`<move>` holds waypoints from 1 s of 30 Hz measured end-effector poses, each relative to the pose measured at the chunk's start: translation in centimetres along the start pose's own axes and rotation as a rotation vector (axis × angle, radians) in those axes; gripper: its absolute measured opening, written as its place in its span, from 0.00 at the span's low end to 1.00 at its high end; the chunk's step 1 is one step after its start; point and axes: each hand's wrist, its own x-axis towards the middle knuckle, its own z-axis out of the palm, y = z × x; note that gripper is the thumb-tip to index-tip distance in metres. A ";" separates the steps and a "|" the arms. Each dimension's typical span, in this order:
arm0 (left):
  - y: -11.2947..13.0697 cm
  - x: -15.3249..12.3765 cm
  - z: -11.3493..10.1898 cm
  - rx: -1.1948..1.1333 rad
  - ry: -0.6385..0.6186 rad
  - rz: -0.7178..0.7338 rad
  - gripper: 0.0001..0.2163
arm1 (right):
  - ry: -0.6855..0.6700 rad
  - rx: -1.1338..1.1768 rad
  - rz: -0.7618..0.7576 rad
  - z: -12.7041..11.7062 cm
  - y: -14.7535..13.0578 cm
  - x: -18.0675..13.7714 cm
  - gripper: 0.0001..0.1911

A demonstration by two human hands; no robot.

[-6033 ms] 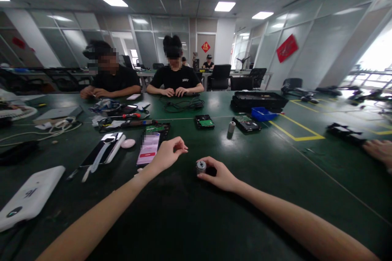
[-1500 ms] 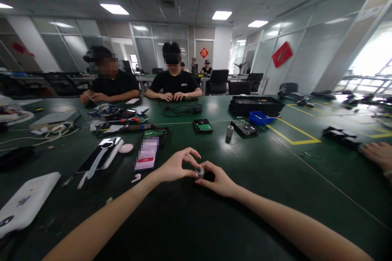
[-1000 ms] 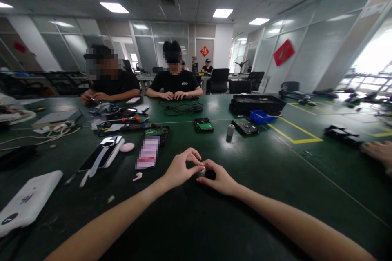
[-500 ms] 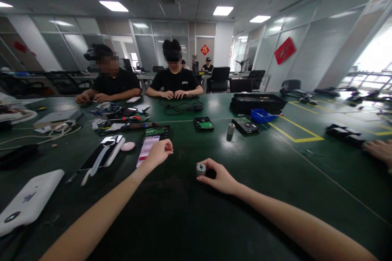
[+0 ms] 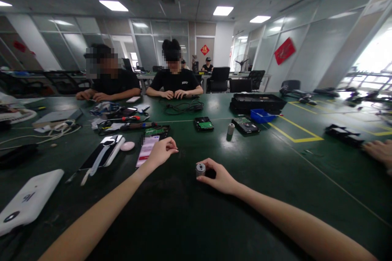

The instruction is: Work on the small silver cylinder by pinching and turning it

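1 metallic grey cylinder point(image 5: 200, 171) stands upright, pinched by the right hand point(image 5: 221, 178).

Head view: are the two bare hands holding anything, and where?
The right hand holds the cylinder by its side. Whether the left hand holds something tiny can't be told.

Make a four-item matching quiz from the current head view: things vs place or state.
1. Right grip
2. Left grip
3. Blue tray
4. Watch

A. In front of the black bin
B. Pale strap, left of the pink disc
C. Thumb and finger around an upright cylinder
D. Partly covers the lit phone from view

Pairs: 1-C, 2-D, 3-A, 4-B
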 end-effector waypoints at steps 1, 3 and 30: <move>1.3 -0.4 0.4 -0.035 0.007 0.033 0.06 | 0.002 0.000 -0.003 0.0 0.0 0.0 0.19; 4.0 -1.3 1.3 -0.213 -0.011 0.151 0.07 | 0.007 -0.002 -0.009 0.0 0.0 0.0 0.19; 7.5 -3.2 2.9 -0.355 -0.361 0.112 0.16 | 0.001 -0.029 -0.036 0.1 0.4 -0.1 0.16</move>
